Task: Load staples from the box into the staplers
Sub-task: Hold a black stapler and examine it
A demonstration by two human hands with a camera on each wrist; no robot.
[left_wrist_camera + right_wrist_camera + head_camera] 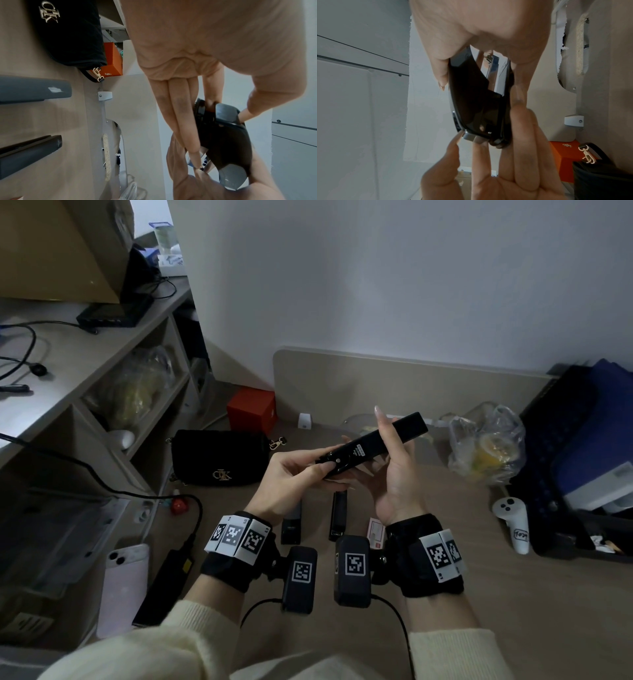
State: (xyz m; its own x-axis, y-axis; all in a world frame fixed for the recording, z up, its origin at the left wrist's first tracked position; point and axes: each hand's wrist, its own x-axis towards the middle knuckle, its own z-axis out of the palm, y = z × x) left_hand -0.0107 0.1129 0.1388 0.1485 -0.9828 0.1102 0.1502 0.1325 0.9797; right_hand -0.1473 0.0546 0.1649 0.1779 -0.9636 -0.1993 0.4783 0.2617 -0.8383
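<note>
A black stapler [371, 443] is held in the air above the desk by both hands. My right hand [387, 460] wraps its middle and front, thumb on top. My left hand [318, 470] pinches its rear hinge end between thumb and fingers. In the right wrist view the black stapler [476, 102] shows a chrome staple rail [496, 75] in the gap by the palm. Two more staplers lie on the desk below: a grey one [292, 523] and a black one [338, 515]. A small red and white staple box [376, 534] peeks out by my right wrist.
A black handbag [219, 457] and a red box [251, 410] sit at the back left. A plastic bag [486, 445] and a white controller [512, 523] lie to the right, near a dark keyboard [555, 460]. A phone [123, 587] and power cable lie left.
</note>
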